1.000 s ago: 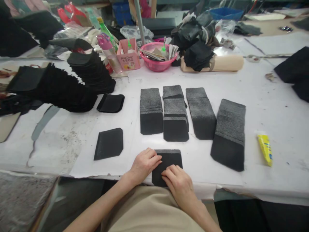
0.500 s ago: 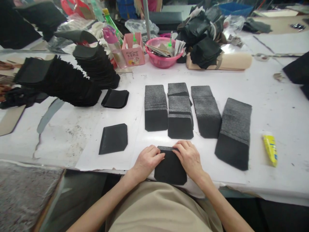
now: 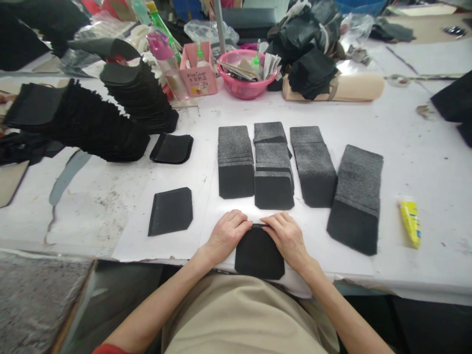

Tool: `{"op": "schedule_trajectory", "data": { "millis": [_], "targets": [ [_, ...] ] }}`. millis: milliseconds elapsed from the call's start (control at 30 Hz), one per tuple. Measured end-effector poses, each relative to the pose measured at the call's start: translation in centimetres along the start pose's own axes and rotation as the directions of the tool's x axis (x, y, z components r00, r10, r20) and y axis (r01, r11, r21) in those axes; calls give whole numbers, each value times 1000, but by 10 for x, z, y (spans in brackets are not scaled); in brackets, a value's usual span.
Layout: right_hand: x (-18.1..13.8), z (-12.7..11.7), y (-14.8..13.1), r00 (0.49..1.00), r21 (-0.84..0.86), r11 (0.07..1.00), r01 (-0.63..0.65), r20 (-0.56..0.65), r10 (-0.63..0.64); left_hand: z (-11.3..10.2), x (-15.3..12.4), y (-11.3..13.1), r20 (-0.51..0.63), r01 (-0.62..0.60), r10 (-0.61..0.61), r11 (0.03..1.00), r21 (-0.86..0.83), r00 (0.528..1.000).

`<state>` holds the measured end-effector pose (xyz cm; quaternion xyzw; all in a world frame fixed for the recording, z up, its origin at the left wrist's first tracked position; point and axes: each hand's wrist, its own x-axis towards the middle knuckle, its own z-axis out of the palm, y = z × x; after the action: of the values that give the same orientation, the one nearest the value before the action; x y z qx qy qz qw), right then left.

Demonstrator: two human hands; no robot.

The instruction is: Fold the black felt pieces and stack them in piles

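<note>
A black leather-like piece (image 3: 260, 255) with cut corners lies at the table's front edge, against my body. My left hand (image 3: 229, 235) pinches its far edge at the left corner, and my right hand (image 3: 286, 237) grips the same edge at the right. Between the fingertips that edge looks turned over in a narrow fold. Left of my hands lies a single black piece (image 3: 170, 211) with a ridge along its left side. Behind it sits a small pile of folded black pieces (image 3: 171, 148). Beyond my hands, overlapping rows of black pieces (image 3: 236, 162) show grey fuzzy strips.
Tall stacks of black pieces (image 3: 77, 123) stand at the left. A yellow tube (image 3: 410, 223) lies at the right on the white table (image 3: 416, 172). Towards the back are a pink box (image 3: 199, 73), a pink basin (image 3: 246, 88) and a beige roll (image 3: 359, 87).
Along the far edge of the black piece, the grey strip has been folded over towards me, and my fingers have moved closer together on it. The view has shifted slightly.
</note>
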<state>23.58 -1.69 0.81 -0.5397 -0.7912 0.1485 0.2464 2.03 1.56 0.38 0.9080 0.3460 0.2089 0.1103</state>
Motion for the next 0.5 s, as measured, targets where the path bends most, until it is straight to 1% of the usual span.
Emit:
{"op": "schedule_trajectory", "data": {
  "millis": [133,200,367,500],
  "targets": [
    [-3,3,4,993,13,995,95,-71,-94,1,-2,-1,-19,-66,67,997,43,998],
    [-4,3,5,989,7,993,121,-85,-120,0,-2,-1,-24,-86,88,994,71,996],
    [-8,0,8,984,-10,984,177,-25,-177,-3,-1,1,-8,-131,133,984,119,991],
    [-10,-3,9,978,-42,977,209,-15,-210,-3,0,1,29,-158,155,976,149,987]
  ]
}}
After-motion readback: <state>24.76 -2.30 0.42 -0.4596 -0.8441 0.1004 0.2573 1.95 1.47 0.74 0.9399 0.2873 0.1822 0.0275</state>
